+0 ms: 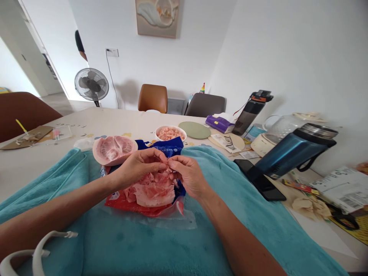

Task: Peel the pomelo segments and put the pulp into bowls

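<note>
My left hand and my right hand meet over a plastic bag, fingertips pinched together on a small piece of pink pomelo flesh, mostly covered by the fingers. Below them, a heap of pomelo peel and membrane lies on the flattened red and blue plastic bag. Left of the hands sits a cut pomelo half, its hollowed pink inside turned up. Behind the hands, a white bowl holds loose pomelo pulp.
A teal towel covers the near table. To the right are a phone, a blue flask, a dark bottle, a glass kettle and a purple tissue pack. A green round mat lies beyond the bowl.
</note>
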A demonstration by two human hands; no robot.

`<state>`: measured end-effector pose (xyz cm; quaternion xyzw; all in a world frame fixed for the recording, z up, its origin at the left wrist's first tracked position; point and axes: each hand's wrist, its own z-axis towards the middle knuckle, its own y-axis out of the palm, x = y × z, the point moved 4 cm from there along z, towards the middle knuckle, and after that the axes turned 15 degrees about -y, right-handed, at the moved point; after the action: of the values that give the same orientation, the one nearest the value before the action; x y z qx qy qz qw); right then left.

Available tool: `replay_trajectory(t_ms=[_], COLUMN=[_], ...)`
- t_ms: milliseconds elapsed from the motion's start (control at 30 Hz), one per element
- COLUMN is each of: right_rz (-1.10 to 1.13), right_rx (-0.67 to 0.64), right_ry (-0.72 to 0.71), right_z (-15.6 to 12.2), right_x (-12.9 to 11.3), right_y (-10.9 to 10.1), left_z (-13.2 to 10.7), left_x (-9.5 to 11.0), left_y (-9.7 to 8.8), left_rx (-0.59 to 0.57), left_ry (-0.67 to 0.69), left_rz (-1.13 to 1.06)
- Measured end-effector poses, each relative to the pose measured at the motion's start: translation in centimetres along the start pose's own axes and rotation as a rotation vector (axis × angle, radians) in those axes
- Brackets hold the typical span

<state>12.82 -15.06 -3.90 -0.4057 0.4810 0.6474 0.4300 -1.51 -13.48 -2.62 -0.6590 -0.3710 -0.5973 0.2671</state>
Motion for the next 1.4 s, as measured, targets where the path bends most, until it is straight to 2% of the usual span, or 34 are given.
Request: replay_trajectory(t_ms=[167,233,333,467,567,800,900,1033,1167,1267,1400], right_rz=[0.138,0.079,-0.218,-0.535,-0.667,-0.866,-0.883,-0.826,-0.537,-0.28,-0.002], right_rx=[0.027,0.066,0.113,0.085,0.072,0.06,0.068,0.067,0.153,0.225,0.272], right_ry=[0.049,0.015,-0.173,-0.392,-0.504,-0.777,-0.819,-0.737,-0.41,-0.201,-0.05], right_z=[-0.3,-0.4,-0.5,-0.9,-1.1,-1.9,-1.9,-1.5,-0.9,-0.8,-0.7], right_x=[0.4,0.5,-0.1,-0.5,-0.4,-1.4,-1.7,-1.4,-0.4,0.4,1.1], right_y=[0.6,0.6,0.3,0.7,0.8,1.0,1.0,0.8,0.2,0.1,0.5], left_z=[-0.2,-0.3,-0.2,0.1,0.3,0.6,0.8,0.8,0.8,0.9,1.2], left_x=[0.1,0.2,0.2,-0.3,-0.8,-1.6,-1.7,-1.7,-1.4,-1.2,-1.2], left_y=[0.5,0.7,0.7,0.6,0.6,0.3,0.4,0.4,0.3,0.4,0.4], left_rx=[0.032,0.068,0.133,0.194,0.202,0.21,0.183,0.207,0.235,0.195,0.091], left_ry=[0.059,0.059,0.015,-0.063,-0.12,-0.285,-0.3,-0.301,-0.322,-0.336,-0.343], left_rz=[0.027,0.026,-0.025,-0.124,-0.146,-0.021,-0.011,-0.053,-0.115,-0.201,-0.327])
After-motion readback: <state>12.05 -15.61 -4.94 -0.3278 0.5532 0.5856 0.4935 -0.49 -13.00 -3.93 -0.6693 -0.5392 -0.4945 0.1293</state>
